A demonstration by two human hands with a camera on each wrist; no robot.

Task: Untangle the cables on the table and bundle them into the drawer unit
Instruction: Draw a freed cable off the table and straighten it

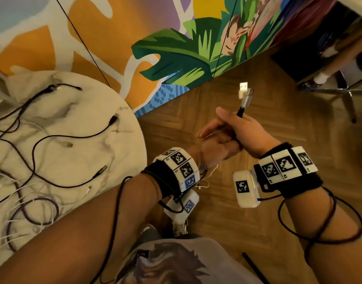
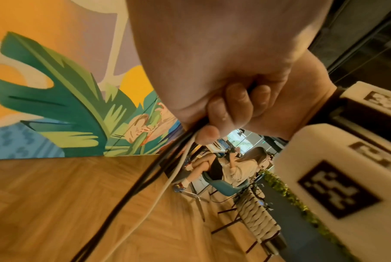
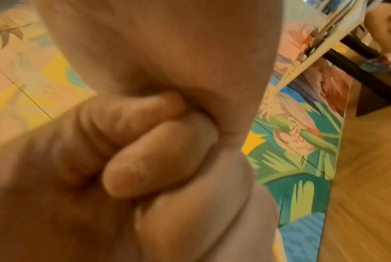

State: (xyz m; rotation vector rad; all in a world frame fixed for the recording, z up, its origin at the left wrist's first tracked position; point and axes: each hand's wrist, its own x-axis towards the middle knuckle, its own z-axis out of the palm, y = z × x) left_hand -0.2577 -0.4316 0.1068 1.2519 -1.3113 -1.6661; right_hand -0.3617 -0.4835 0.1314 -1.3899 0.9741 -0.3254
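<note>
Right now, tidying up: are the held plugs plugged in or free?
Free: plugs stick up bare above the right hand gripping the cables.
</note>
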